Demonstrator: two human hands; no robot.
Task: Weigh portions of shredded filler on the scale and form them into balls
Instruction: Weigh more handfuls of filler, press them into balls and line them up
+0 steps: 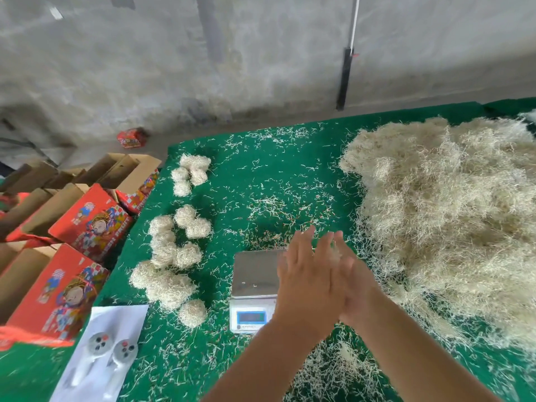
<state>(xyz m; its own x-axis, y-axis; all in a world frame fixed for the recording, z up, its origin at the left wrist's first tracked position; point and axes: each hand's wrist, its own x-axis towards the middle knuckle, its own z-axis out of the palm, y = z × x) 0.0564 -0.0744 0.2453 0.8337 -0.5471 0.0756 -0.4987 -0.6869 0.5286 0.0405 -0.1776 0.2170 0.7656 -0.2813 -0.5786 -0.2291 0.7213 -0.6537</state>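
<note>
Right up close, two forearms come in from the bottom edge and cross, the left hand lying over the right hand, palms pressed together with fingers straight and a small tuft of shredded filler peeking out between them near the fingertips. Both hands are blurred, so how much is trapped in there is hard to tell. They sit just over the right side of the scale, whose steel pan looks bare where it shows and whose blue display is too blurred to read. Down at the lower left a white sheet lies on the green surface with two white handheld controllers resting on it. Left of the scale, finished balls sit bunched in a loose line running away from us, one lone ball nearest, then a big clump, then smaller groups farther back. Off the surface's left edge stand open red cartons with cartoon prints. To the right, the big heap of loose filler spreads across the surface, with stray strands scattered all over the green. Farthest back, a small red box lies on the floor by the grey wall.
</note>
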